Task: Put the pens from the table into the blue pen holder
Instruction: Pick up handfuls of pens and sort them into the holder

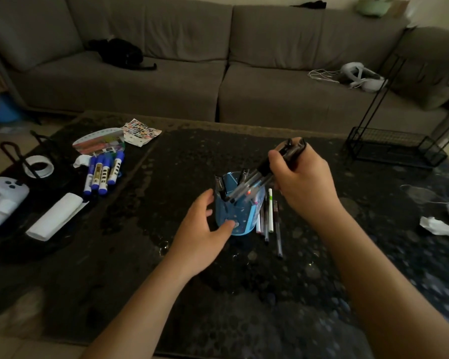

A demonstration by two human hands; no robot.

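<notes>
The blue pen holder (241,216) stands upright near the middle of the dark table (166,281), with a few pens inside. My left hand (205,229) wraps its left side, thumb pressed on the front. My right hand (301,177) is closed on a bundle of pens (254,182), held slanted with the lower tips inside the holder's mouth. Several loose pens (270,216) lie on the table just right of the holder, partly hidden behind it.
Blue-capped markers (104,174), a sticker sheet (140,132), a tape roll (39,167), a white controller (3,200) and a white folded paper (55,216) lie at the left. Crumpled paper (441,226) lies at the right. A grey sofa (218,60) and a black wire rack (389,149) stand behind.
</notes>
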